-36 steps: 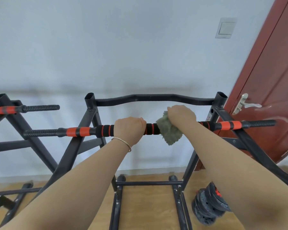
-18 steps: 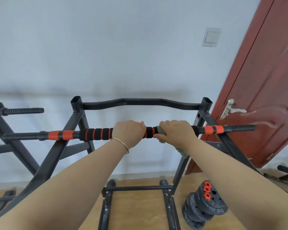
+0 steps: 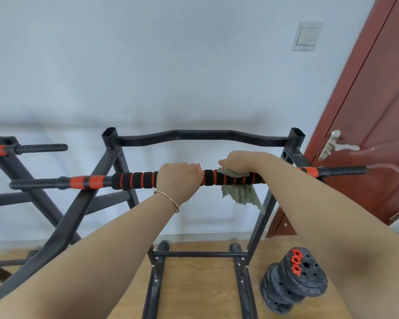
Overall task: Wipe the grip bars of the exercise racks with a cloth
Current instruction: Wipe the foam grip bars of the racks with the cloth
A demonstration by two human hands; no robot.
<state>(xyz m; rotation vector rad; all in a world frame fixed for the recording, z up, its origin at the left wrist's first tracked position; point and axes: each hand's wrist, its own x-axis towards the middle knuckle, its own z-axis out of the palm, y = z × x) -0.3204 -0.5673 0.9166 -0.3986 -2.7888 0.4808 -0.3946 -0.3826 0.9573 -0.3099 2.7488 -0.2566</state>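
A black grip bar [image 3: 134, 180] with orange bands and foam padding lies across a black steel exercise rack [image 3: 203, 135]. My left hand [image 3: 179, 178] grips the bar near its middle, fingers curled over it. Just to its right my right hand [image 3: 242, 161] presses a grey-green cloth [image 3: 240, 194] onto the top of the bar; the cloth hangs down behind and below the bar. A second rack [image 3: 0, 157] with its own orange-banded grip bar [image 3: 39, 148] stands at the far left.
A white wall runs close behind the racks. A red-brown door [image 3: 378, 125] with a metal handle [image 3: 334, 145] stands at the right. A stack of black weight plates [image 3: 295, 284] lies on the wooden floor by the rack's right foot.
My right hand with the cloth has moved right along the bar and lifted onto its top, so the cloth hangs down in view again. My left hand keeps its grip.
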